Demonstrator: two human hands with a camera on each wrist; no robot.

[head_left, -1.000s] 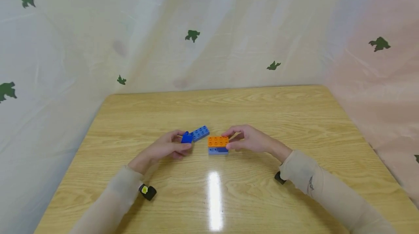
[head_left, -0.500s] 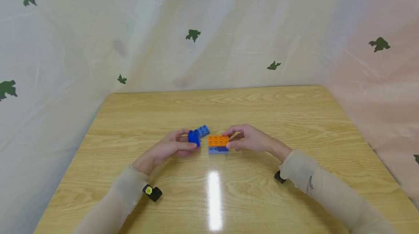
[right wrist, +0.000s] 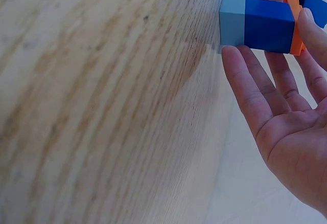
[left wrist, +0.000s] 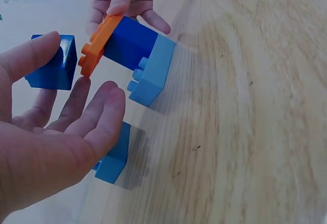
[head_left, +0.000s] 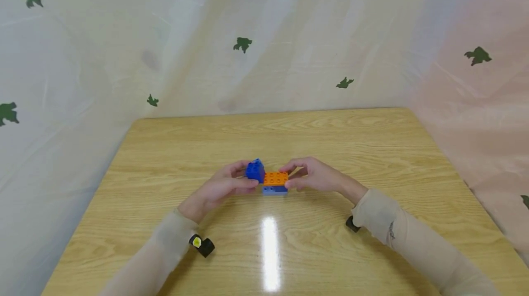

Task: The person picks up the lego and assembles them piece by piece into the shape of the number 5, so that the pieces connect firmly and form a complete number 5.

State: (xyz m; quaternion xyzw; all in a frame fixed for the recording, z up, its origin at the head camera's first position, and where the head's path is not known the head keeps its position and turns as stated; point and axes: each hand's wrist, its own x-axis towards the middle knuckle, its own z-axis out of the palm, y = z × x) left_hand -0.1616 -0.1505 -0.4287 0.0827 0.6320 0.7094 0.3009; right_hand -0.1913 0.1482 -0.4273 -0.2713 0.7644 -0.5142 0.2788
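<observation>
Head view: your left hand (head_left: 221,188) pinches a blue block (head_left: 254,172) by the orange brick (head_left: 275,178), whose right end your right hand (head_left: 314,176) grips. Left wrist: a loose brick (left wrist: 117,158) lies beneath your left hand. Right wrist: a middle block (right wrist: 269,24) joins orange brick and base (right wrist: 232,15).

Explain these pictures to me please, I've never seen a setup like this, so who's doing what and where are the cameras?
There's no robot here, just a person's two bare hands. The wide picture comes from a camera on the head, looking forward and down. The other two come from cameras on each wrist, so the table looks tipped sideways.

The left hand holds a dark blue block. The right hand grips the right end of a small stack: orange brick on top, another blue block in the middle, light blue brick underneath. A second light blue brick lies on the table, partly hidden by the left hand.
</observation>
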